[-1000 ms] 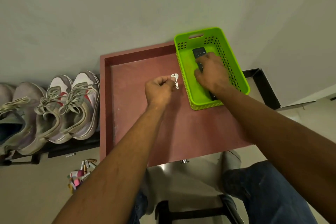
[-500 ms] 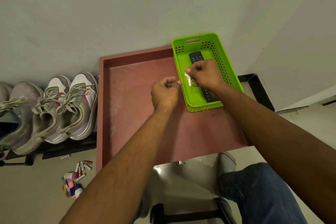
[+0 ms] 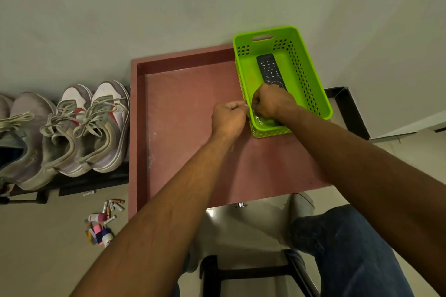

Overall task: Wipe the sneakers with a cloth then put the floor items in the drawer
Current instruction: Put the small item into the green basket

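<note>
An open red-brown drawer point(image 3: 188, 142) is pulled out below me. A lime-green perforated basket point(image 3: 313, 84) stands in its back right corner with a black remote point(image 3: 269, 69) lying inside. My right hand point(image 3: 272, 102) reaches into the basket's near end, fingers curled, pinching a small silver key point(image 3: 259, 120) low over the basket floor. My left hand point(image 3: 229, 119) is a loose fist holding nothing, just left of the basket's wall. Grey-white sneakers point(image 3: 96, 128) sit on a black rack at the left. Small floor items point(image 3: 102, 223), batteries and coloured tubes, lie scattered below them.
A plain wall rises behind the drawer. A black stool frame point(image 3: 241, 271) and my knee in jeans point(image 3: 342, 248) are under the drawer's front edge, near its metal knob point(image 3: 240, 205). A black frame corner point(image 3: 347, 108) lies right of the basket.
The key passed from my left hand to my right. The right hand then lowered it into the near end of the basket, while the left hand stayed curled beside the basket.
</note>
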